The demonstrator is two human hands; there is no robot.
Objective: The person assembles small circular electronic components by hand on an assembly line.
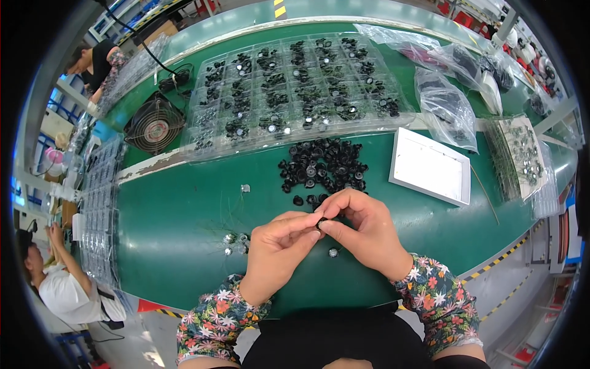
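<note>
My left hand [275, 244] and right hand [369, 230] pinch a small black part [322, 222]; a slack grip could lose it in the black pile [326, 163] beyond.

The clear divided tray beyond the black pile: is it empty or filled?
Mostly filled: clusters of small black parts sit in most compartments of the tray.

A small black part with a rounded edge [321, 222] is being pinched at the fingertips of both hands.
It is sitting between the left hand [275, 247] and the right hand [370, 231], above the green tabletop [178, 243]; fingers are covering most of it, only a dark, curved bit is showing, and its tilt is staying unclear.
</note>
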